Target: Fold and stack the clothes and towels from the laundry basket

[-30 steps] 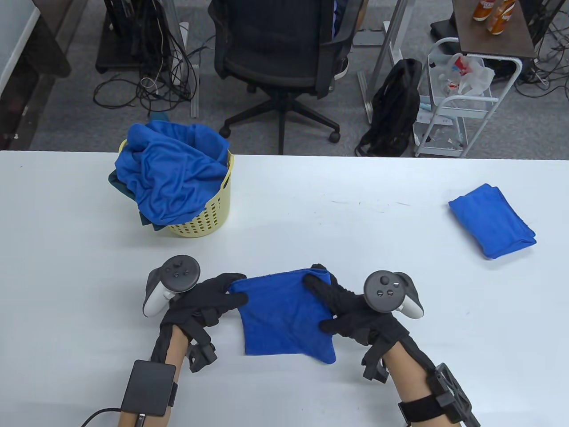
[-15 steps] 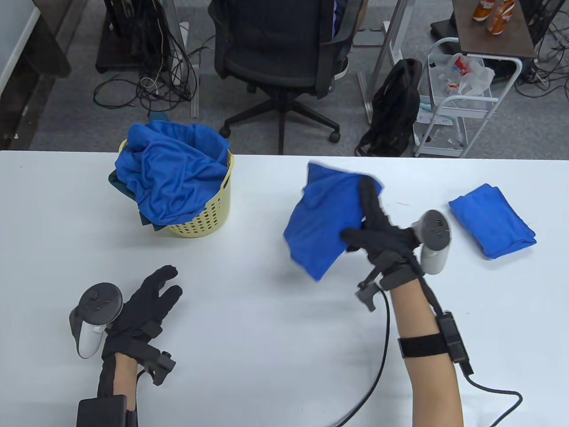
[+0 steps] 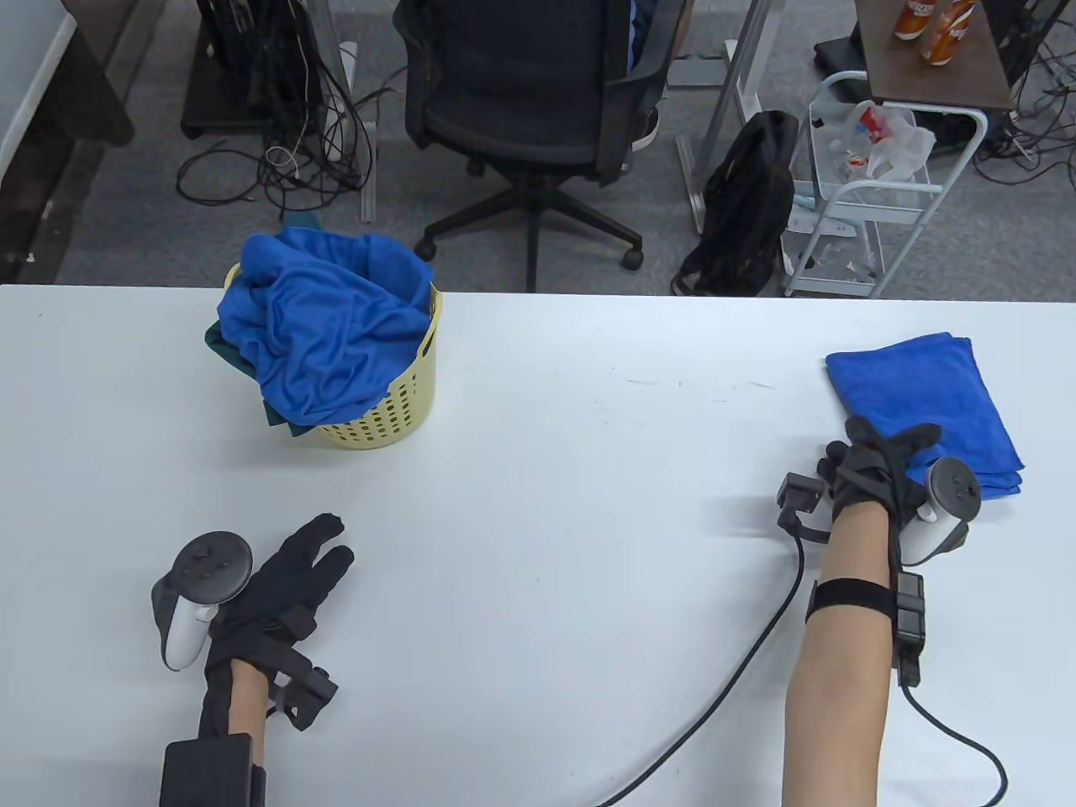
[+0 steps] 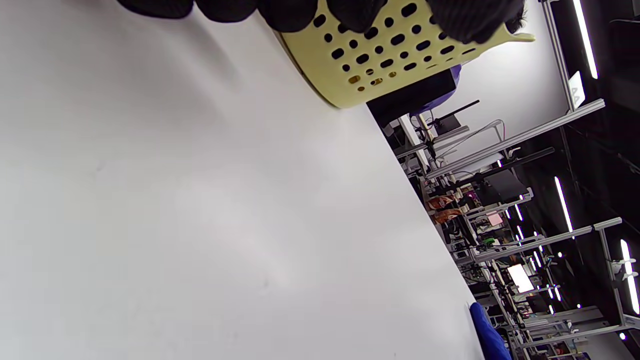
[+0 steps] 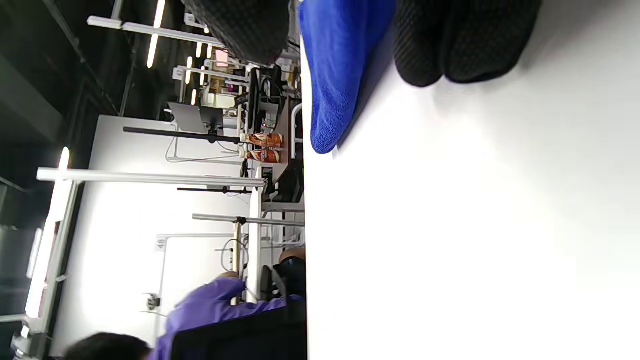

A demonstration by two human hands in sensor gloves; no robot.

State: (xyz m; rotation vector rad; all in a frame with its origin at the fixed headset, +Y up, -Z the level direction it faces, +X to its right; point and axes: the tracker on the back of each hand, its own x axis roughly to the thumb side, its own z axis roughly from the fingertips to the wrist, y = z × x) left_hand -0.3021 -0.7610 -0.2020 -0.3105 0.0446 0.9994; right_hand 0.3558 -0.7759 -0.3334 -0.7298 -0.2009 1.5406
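Table view: right hand (image 3: 883, 471) gripping folded towel (image 3: 925, 395); left hand (image 3: 277, 588) flat, empty.

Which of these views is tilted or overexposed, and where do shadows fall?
Table view: sharp, evenly lit, soft shadow left of the right hand. Left wrist view: tilted, basket clear. Right wrist view: turned sideways, table nearly washed out white, folded towel sharp.

- The laundry basket (image 3: 382, 403) stands alone at the surface's (image 3: 572, 504) far left.
- Right of the laundry basket, bare surface runs to the folded towels (image 3: 925, 403).
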